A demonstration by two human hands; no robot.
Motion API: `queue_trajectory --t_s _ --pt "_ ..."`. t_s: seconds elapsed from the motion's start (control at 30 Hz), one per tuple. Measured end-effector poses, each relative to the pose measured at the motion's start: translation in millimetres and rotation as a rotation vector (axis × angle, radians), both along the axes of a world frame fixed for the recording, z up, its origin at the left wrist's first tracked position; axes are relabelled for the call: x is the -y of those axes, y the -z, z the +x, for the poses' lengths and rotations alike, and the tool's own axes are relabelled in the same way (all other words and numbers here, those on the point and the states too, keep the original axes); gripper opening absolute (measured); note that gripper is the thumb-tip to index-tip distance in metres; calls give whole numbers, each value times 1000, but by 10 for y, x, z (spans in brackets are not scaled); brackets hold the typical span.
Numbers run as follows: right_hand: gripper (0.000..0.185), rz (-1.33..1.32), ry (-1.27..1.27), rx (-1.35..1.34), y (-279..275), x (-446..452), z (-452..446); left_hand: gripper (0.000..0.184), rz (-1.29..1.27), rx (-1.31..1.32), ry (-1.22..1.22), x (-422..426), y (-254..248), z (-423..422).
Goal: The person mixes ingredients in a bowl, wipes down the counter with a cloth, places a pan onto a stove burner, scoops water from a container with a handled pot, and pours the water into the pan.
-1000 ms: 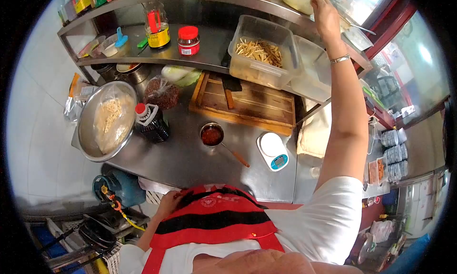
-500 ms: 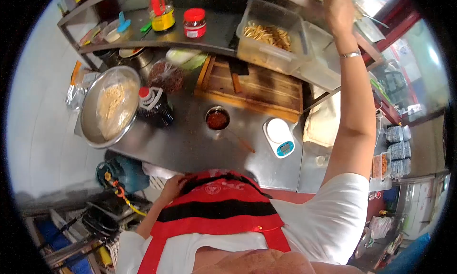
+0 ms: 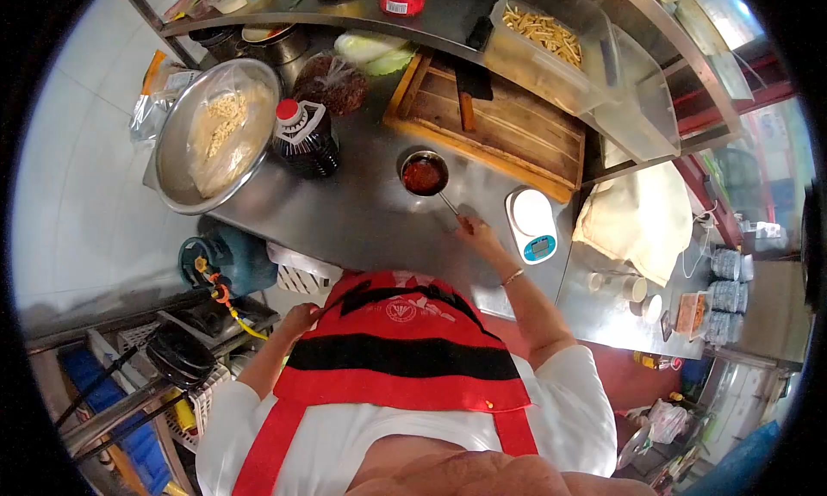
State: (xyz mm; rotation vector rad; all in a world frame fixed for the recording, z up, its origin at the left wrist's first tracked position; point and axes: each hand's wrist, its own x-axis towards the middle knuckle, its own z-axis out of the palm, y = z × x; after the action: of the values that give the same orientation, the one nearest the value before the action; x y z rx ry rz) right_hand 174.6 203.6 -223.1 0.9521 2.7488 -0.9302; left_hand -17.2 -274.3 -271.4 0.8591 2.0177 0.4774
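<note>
At the front of the stainless steel table (image 3: 362,207), a small round metal saucepan (image 3: 425,174) stands upright, filled with dark red sauce. Its long handle slants toward the person and ends at the right hand (image 3: 479,235), whose fingers are closed around the grip. The left hand (image 3: 300,318) is low, well apart from the right, next to the edge of the red apron with black bands (image 3: 401,356); whether it grips anything cannot be told.

Just beside the right hand is a white digital scale with a blue display panel (image 3: 530,212); its weighing plate is bare. Beyond the saucepan lies a rimmed wooden cutting board (image 3: 534,147), and on it a dark-bladed cleaver with a wooden handle (image 3: 466,110).

To the left of the saucepan stands a dark bottle with a red cap (image 3: 306,151). Next to it is a wide metal bowl (image 3: 181,193) containing a clear plastic bag of pale pieces (image 3: 224,126). Behind the bottle are a clear bag of reddish-brown contents (image 3: 332,87) and a pale green leafy vegetable (image 3: 376,53).

Above, on a metal shelf (image 3: 327,15), a translucent plastic tub (image 3: 534,79) holds pale, stick-shaped pieces. Beneath the shelf's right end lies a cream cloth (image 3: 633,216).
</note>
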Motion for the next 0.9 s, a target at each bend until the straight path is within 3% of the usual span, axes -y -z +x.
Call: queue_trajectory --t_s 0.07,0.13,0.2,0.27,0.37,0.47,0.53,0.6,0.67,0.77,0.9 --pt "38 -158 16 -83 150 134 31 34 -19 -129 48 186 302 -91" --pt "26 -566 303 -196 158 371 -5 33 -6 -114 4 272 457 -124" --pt "23 -593 356 -280 124 449 2 32 8 -101 -37 377 668 -199" --pt "23 -612 402 -359 110 492 13 29 -40 144 -63 487 917 -256" --pt "21 -601 453 -435 168 563 47 27 -17 108 -58 498 871 -189" --pt "21 -573 440 -446 142 638 91 25 -18 206 -70 752 1317 -207" --pt "23 -633 500 -420 -116 646 165 24 -38 90 36 911 1637 -296" --pt "22 -698 541 -464 -248 635 170 22 -53 -21 144 953 1635 -324" --pt "22 -760 578 -515 -261 627 218 20 -108 387 -428 904 1341 -329" --pt "21 -705 500 -521 -216 668 316 21 -147 351 -454 910 1342 -435" --pt "22 -792 637 -516 -384 808 335 20 -137 493 -365 1090 1584 -629"
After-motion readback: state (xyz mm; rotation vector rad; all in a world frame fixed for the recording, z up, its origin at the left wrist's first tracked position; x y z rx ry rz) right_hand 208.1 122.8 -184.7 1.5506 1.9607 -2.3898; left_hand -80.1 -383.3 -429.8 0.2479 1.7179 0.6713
